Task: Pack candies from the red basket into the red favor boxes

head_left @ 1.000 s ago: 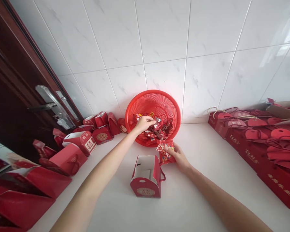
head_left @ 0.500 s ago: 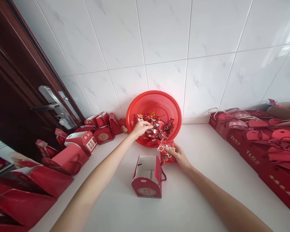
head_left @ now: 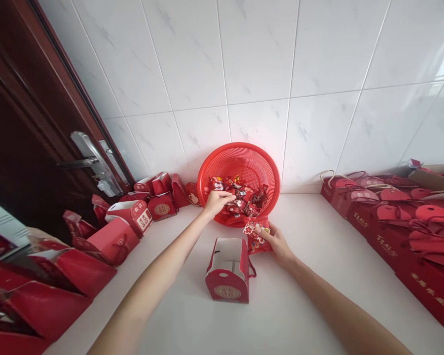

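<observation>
A red plastic basket (head_left: 240,153) leans against the tiled wall with wrapped candies (head_left: 244,197) inside. Over the candies is my left hand (head_left: 218,201), its thumb and fingers pinched together at a small red wrapper. My right hand (head_left: 276,241) holds red patterned packets (head_left: 257,236) just in front of the basket's rim. Nearer to me stands an open red box (head_left: 227,283) with a white inside and a red cord at its right side. The box touches neither hand.
Several red boxes (head_left: 113,239) line the left side beside a dark door (head_left: 33,123) with a metal handle. Rows of red boxes (head_left: 381,236) with cords stand on the right. All rest on a white surface (head_left: 281,310).
The whole view has shifted slightly, so things sit a little further right. My left hand stays at the candies and my right hand still holds the packets.
</observation>
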`<state>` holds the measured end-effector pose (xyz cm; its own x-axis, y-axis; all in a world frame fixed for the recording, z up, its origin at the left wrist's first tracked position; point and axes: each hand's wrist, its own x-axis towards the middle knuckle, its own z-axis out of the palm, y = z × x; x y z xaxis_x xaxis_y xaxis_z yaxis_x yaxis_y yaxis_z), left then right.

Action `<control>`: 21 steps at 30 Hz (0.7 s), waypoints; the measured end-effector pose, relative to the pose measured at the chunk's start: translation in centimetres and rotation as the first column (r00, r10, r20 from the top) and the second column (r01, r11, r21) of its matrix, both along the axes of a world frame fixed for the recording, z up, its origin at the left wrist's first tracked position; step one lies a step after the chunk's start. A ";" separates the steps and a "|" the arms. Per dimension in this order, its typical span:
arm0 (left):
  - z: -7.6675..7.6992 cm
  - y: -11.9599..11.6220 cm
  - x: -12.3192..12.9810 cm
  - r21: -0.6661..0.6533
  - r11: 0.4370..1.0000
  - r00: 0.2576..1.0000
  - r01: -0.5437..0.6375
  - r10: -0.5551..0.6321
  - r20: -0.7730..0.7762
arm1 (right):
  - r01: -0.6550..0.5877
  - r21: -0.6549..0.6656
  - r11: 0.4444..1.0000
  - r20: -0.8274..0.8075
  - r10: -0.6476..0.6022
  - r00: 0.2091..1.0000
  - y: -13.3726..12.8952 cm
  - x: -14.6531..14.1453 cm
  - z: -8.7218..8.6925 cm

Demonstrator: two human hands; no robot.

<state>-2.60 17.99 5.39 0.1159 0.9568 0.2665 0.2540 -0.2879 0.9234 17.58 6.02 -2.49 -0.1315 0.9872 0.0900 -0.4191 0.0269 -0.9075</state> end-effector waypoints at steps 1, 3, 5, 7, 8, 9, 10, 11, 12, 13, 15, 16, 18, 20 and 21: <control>-0.1 0.0 0.0 0.011 1.000 1.000 -0.015 0.014 0.017 | 0.006 -0.001 1.000 -0.002 -0.006 1.000 0.0 0.0 -0.1; -0.3 -0.1 0.0 0.035 0.998 0.998 -0.049 0.047 0.051 | 0.007 -0.003 1.000 -0.002 -0.007 1.000 0.1 0.0 -0.2; -0.3 -0.3 0.0 0.057 0.995 0.994 -0.080 0.076 0.080 | 0.000 -0.004 1.000 -0.002 0.000 1.000 0.1 0.0 -0.2; -0.3 -0.7 -0.1 0.075 0.992 0.991 -0.099 0.091 0.103 | 0.002 -0.010 1.000 0.004 -0.002 1.000 0.1 0.1 -0.2; -0.3 -1.0 -0.1 0.083 0.991 0.989 -0.104 0.094 0.112 | 0.010 -0.017 1.000 0.007 -0.010 1.000 0.1 0.1 -0.2; -0.3 -1.2 -0.2 0.091 0.990 0.988 -0.107 0.096 0.119 | 0.019 -0.024 1.000 0.011 -0.019 1.000 0.0 0.1 -0.1; -0.4 -1.5 -0.2 0.097 0.989 0.987 -0.111 0.099 0.126 | 0.026 -0.032 0.999 0.014 -0.026 1.000 0.0 0.1 0.0; -0.4 -1.7 -0.2 0.102 0.988 0.986 -0.115 0.101 0.132 | 0.033 -0.038 0.999 0.016 -0.032 0.999 -0.1 0.2 0.1; -0.5 -2.0 -0.2 0.106 0.987 0.985 -0.118 0.103 0.137 | 0.039 -0.043 0.998 0.015 -0.038 0.999 -0.1 0.2 0.2; -0.5 -2.1 -0.2 0.108 0.987 0.984 -0.121 0.105 0.142 | 0.043 -0.047 0.998 0.010 -0.043 0.999 -0.2 0.2 0.4; -0.7 -2.4 -0.1 0.109 0.986 0.982 -0.127 0.110 0.150 | 0.038 -0.055 0.998 -0.011 -0.039 0.999 -0.3 0.1 0.6; -0.7 -2.5 -0.1 0.108 0.985 0.981 -0.131 0.114 0.155 | 0.030 -0.060 0.998 -0.027 -0.032 0.999 -0.4 0.1 0.7; -0.9 -2.7 0.0 0.108 0.985 0.979 -0.137 0.119 0.163 | 0.010 -0.061 0.998 -0.057 -0.014 0.998 -0.4 0.1 0.7; -0.9 -2.7 0.1 0.110 0.984 0.978 -0.139 0.120 0.168 | 0.005 -0.057 0.998 -0.070 -0.009 0.997 -0.4 0.1 0.7; -0.9 -2.7 0.1 0.112 0.984 0.978 -0.139 0.119 0.169 | 0.008 -0.059 0.998 -0.069 -0.013 0.998 -0.4 0.1 0.6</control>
